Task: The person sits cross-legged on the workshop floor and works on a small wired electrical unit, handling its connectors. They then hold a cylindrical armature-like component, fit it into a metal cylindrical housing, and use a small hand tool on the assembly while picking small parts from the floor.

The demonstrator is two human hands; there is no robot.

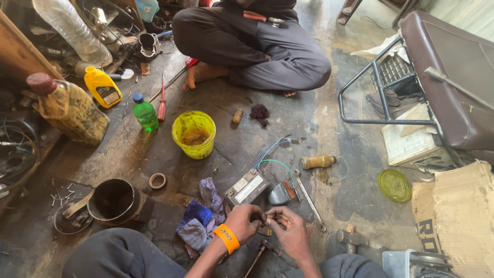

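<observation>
Pinched between both sets of fingertips: a small dark part, held low over the floor. Left hand and right hand meeting, equally near; long axis unclear.

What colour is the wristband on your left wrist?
Orange wristband, seen clearly in the head view.

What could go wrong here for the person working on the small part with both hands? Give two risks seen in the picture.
The small part, pinched between the left hand and right hand, could drop among the floor clutter. A shifting knee might also knock the hammer or spanner lying close by.
</observation>
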